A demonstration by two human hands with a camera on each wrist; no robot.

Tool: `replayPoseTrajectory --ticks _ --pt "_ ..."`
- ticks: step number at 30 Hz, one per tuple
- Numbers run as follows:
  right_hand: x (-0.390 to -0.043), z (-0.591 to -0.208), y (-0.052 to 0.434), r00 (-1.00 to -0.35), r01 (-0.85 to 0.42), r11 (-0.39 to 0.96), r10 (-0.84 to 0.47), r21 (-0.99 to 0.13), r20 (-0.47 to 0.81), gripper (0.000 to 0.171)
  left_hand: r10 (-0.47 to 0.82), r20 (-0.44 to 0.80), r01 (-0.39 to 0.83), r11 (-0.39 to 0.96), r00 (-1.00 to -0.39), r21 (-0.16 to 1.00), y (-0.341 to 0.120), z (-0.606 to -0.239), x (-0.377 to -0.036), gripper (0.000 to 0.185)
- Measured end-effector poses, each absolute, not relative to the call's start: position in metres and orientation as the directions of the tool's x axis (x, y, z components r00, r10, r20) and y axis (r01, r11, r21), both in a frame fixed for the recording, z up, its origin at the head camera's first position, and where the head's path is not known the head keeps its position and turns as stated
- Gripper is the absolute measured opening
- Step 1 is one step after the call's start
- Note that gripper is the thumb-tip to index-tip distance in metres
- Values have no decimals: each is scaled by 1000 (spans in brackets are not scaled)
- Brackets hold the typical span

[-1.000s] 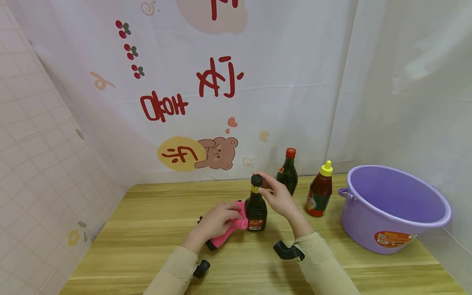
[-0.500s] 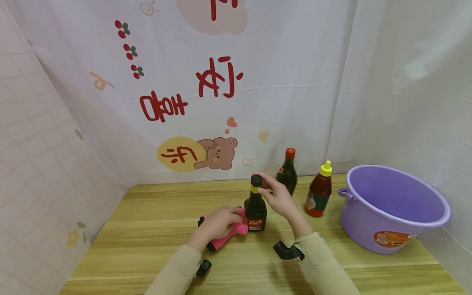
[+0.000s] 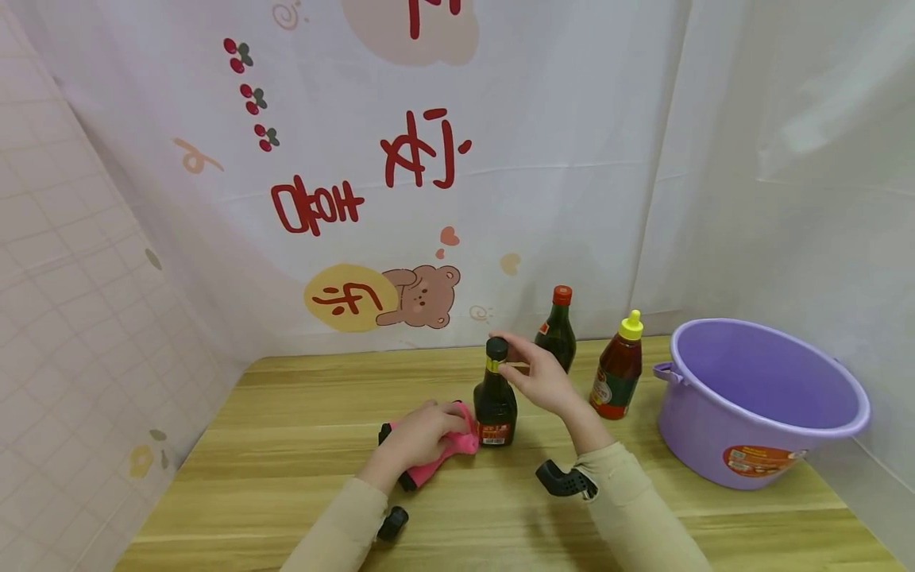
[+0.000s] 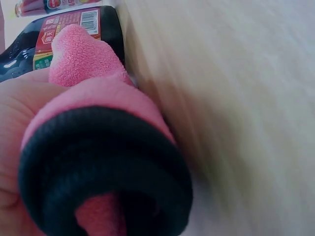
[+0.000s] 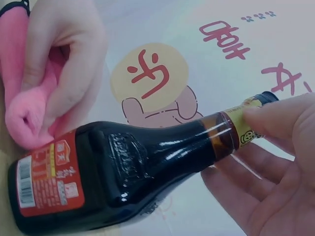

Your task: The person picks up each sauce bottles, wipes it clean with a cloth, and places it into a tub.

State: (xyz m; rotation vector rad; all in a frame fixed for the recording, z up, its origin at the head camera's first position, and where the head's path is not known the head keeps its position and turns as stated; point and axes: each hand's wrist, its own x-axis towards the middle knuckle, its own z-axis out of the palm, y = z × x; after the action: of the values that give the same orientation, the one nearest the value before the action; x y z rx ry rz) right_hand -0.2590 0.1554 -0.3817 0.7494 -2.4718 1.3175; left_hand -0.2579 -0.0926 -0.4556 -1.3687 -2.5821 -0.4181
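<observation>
A dark soy sauce bottle (image 3: 495, 405) with a black cap and red label stands upright on the wooden table. My right hand (image 3: 542, 380) holds its neck, thumb and fingers around the yellow band just below the cap. To the left, my left hand (image 3: 422, 435) grips a bunched pink cloth (image 3: 427, 470) with black edging. In the right wrist view, the folded end of the cloth (image 5: 29, 120) is right at the bottle's lower side, by the red label (image 5: 51, 174). The left wrist view shows the rolled black edge (image 4: 106, 132) close up.
Behind my right hand stands a green bottle (image 3: 557, 338) with a red cap. Farther right is a red sauce bottle (image 3: 619, 373) with a yellow nozzle, then a purple bucket (image 3: 715, 441). A printed white curtain (image 3: 572, 159) hangs along the table's back edge.
My left hand and the cloth have slid slightly down along the bottle's side, toward me. The bottle stays in place, and my right hand keeps its hold on the neck.
</observation>
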Motion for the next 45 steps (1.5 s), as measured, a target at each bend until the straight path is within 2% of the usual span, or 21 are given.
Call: replayPoseTrajectory --ticks 5,12,22,39,45 --pt "-260 -376 157 -850 -527 510 -316 -679 422 50 761 305 818 552 -573 159 -102 -453 -254 16" --pt "-261 -371 157 -850 -523 552 -283 -649 445 52 720 359 801 572 -594 179 -116 -445 -247 26" --pt "-262 -364 152 -835 -531 632 -277 -565 474 41 665 369 757 610 -650 235 -124 -441 -237 24" --pt "-253 -363 159 -771 -581 638 -235 -505 591 35 626 491 786 569 -605 243 -119 -440 -233 24" --pt "-246 -347 172 -754 -590 634 -210 -501 622 39 617 529 800 552 -582 237 -113 -436 -231 24"
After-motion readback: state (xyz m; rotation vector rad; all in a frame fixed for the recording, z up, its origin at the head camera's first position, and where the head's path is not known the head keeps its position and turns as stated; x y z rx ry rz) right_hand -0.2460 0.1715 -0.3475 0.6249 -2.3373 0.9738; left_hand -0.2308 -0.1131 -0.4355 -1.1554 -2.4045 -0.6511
